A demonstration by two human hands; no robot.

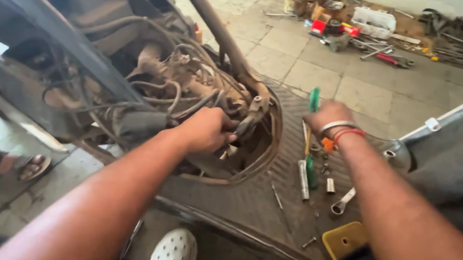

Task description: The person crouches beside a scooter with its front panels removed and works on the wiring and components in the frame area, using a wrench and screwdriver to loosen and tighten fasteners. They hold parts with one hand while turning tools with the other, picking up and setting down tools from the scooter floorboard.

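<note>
While left hand (206,129) fingers clench wire bundle (188,90), right hand (326,115) grips green-handled screwdriver (314,99).

2 hands (207,129); 2 white clogs (174,256); 1 wrench (343,202); 1 yellow block (343,238); 1 sandalled foot (30,166), another person's.

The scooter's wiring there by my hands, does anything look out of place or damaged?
Yes. The wire bundle hangs loose and tangled in the opened body, coated in brown grime. Your left hand grips it near the frame; your right hand holds a green-handled screwdriver. Sockets, a wrench and screws lie scattered on the ribbed footboard.
</note>
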